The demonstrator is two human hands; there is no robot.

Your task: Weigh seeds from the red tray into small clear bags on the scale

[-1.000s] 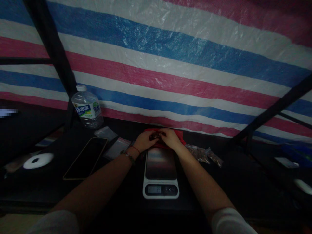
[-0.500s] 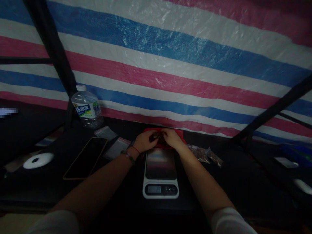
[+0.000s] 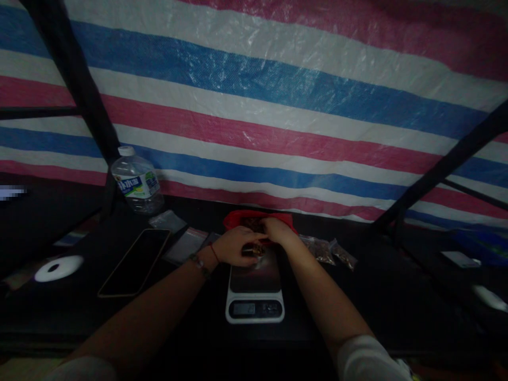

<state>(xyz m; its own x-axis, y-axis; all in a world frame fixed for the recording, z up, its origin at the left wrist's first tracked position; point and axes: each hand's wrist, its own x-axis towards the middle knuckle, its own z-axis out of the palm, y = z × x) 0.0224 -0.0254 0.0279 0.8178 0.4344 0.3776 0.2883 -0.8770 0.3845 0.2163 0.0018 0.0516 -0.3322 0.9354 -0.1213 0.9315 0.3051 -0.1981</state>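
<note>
My left hand (image 3: 240,246) is closed around a small clear bag with brown dried pieces (image 3: 254,249), held over the far part of the kitchen scale (image 3: 256,278). The scale has a white body, a metal plate and a lit display whose digits I cannot read surely. Behind it lies an open red bag (image 3: 234,219) with dark brown pieces inside. My right hand (image 3: 279,232) is at the red bag's near right side, its fingertips bent down and hidden.
Filled small bags (image 3: 323,251) lie right of the scale. On the left are flat clear bags (image 3: 186,244), a phone (image 3: 135,263), a white round object (image 3: 59,268) and a large plastic bottle (image 3: 138,182). Striped sheeting (image 3: 254,132) hangs behind, with dark frame bars (image 3: 75,79) at both sides.
My left hand has come nearer, out of the red bag's opening and over the scale, with the small bag in it. My right hand stays at the red bag. The view has shifted slightly.
</note>
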